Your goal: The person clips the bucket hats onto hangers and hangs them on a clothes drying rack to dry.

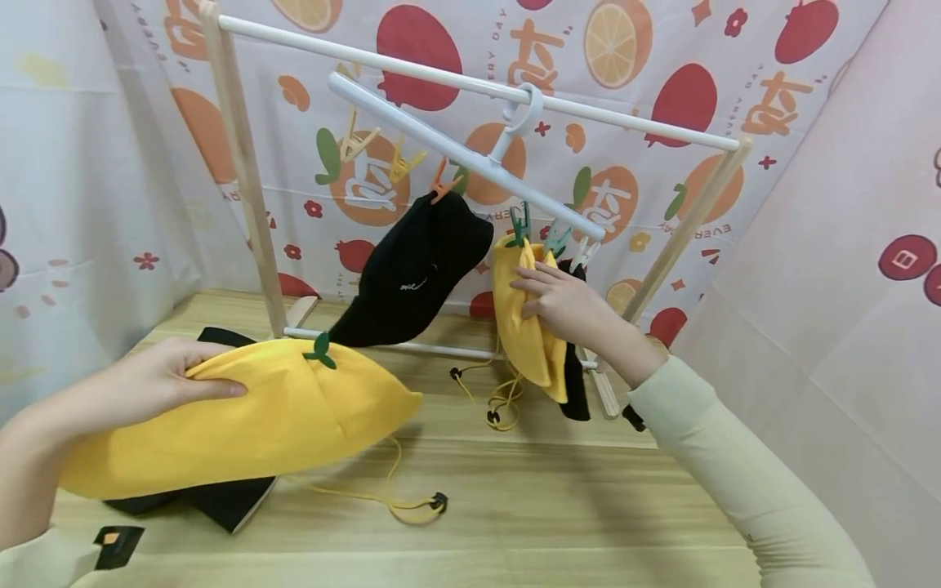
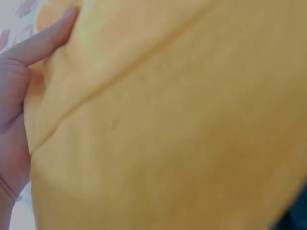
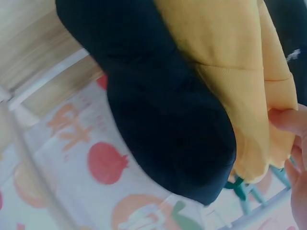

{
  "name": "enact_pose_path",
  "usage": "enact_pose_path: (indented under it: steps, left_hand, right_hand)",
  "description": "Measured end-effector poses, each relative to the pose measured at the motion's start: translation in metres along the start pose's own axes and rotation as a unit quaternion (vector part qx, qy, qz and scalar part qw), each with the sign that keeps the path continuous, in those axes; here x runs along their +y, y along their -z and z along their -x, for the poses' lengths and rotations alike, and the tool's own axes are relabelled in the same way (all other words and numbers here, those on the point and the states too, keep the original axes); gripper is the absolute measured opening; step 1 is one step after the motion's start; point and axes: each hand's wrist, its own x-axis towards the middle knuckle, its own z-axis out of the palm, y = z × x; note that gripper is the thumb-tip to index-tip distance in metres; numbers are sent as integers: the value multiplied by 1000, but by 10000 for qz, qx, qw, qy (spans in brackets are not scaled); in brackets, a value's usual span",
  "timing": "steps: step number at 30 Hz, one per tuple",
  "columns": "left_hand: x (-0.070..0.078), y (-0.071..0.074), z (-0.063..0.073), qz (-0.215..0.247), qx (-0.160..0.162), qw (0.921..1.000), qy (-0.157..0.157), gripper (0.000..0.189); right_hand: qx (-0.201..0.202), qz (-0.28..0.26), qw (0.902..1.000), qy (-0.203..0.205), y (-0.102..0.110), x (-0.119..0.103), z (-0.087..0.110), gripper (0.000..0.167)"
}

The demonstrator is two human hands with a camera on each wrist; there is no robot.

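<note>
My left hand grips a yellow bucket hat by its crown, thumb on the near side. A green leaf tab sits on top and a yellow cord with a black toggle trails onto the table; in the left wrist view the yellow cloth fills most of the frame. My right hand pinches a yellow hat hanging from a dark green clip. A second yellow hat and a black hat hang beside it. Left of these, a black cap hangs from an orange clip.
A white hanger with several coloured clips tilts down to the right from the rack's top bar. Wooden posts stand on both sides. Black cloth lies under the left hat, on the wooden table. A fruit-print curtain hangs behind.
</note>
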Motion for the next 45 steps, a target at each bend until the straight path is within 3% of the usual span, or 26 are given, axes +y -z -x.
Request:
enact_pose_path:
  steps: [5, 9, 15, 20, 22, 25, 27, 31, 36, 42, 45]
  left_hand:
    - [-13, 7, 5, -362, 285, 9989, -102, 15]
    - [-18, 9, 6, -226, 568, 9979, 215, 17]
    - [-23, 16, 5, 101, 477, 9966, 657, 10]
    - [-34, 26, 10, 288, 220, 9968, 718, 33]
    - [-37, 27, 12, 374, 268, 9954, 837, 33]
    - [-36, 25, 8, 253, 655, 9914, 1102, 18]
    - [-32, 21, 1, -50, 987, 9874, 1235, 9]
    - [-18, 9, -23, -647, 1532, 9774, 1304, 25]
    - [0, -9, -61, -498, 2159, 9676, 1213, 35]
    - [21, -30, -108, -263, 3069, 9451, 1088, 33]
    - [31, -39, -129, 63, 3353, 9367, 1003, 32]
  right_hand:
    - [229, -250, 9993, 177, -4, 12, 20, 12]
    - [409, -464, 9978, 244, -6, 19, 32, 14]
    - [339, -718, 9967, 141, -5, 25, 47, 20]
    - [404, -881, 9952, -116, -5, 31, 61, 25]
    - [522, -958, 9939, -152, -5, 34, 65, 27]
    - [617, -1073, 9921, -189, -6, 37, 70, 27]
    - [594, -1139, 9914, -246, -6, 38, 74, 27]
    - [528, -1196, 9906, -393, -6, 38, 82, 28]
    - [607, -1097, 9911, -458, -7, 36, 84, 28]
    - [517, -634, 9957, -442, -7, 32, 77, 28]
    - [614, -468, 9958, -502, -5, 29, 66, 32]
